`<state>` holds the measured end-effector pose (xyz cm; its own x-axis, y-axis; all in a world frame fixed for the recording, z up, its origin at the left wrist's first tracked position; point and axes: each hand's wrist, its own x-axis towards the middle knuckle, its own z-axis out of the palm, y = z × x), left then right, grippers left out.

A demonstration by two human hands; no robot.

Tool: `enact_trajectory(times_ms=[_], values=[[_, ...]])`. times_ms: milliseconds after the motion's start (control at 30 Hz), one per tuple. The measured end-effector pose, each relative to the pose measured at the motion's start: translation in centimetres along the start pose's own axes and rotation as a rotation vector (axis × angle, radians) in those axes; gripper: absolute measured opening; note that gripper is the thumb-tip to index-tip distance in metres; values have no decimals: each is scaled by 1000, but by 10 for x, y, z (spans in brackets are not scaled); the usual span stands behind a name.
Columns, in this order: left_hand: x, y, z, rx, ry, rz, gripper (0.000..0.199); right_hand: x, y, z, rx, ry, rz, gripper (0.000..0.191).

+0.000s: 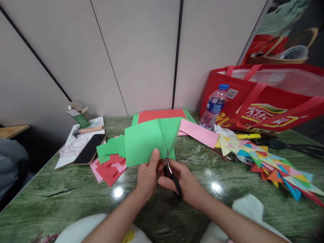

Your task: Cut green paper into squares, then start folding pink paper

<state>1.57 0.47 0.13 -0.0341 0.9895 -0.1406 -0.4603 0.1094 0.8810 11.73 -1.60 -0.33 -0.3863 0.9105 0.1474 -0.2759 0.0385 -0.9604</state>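
Note:
Near the middle of the view, my left hand pinches the lower edge of a creased green paper sheet, thumb on its front. My right hand is closed around the black handles of a pair of scissors. The metal blades point up and overlap the sheet's lower edge, just right of my left thumb. Small green paper pieces and red pieces lie in a pile to the left. Behind the held sheet are a stacked red sheet and a pink strip.
A phone, a hammer, beaded strings and a small box are at the left. On the right stand a water bottle and a red bag, with folded colourful paper pieces in front.

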Motion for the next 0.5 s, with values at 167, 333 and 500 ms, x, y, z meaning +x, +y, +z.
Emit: enact_trajectory(times_ms=[167,333,500], values=[[-2,1,1,-15,68,7,35,0,-1,0,-16,22,17,34],[-3,4,4,-34,79,9,37,-1,1,0,-33,22,1,33],[-2,3,3,-27,82,-16,35,-1,2,0,-62,30,6,33]])
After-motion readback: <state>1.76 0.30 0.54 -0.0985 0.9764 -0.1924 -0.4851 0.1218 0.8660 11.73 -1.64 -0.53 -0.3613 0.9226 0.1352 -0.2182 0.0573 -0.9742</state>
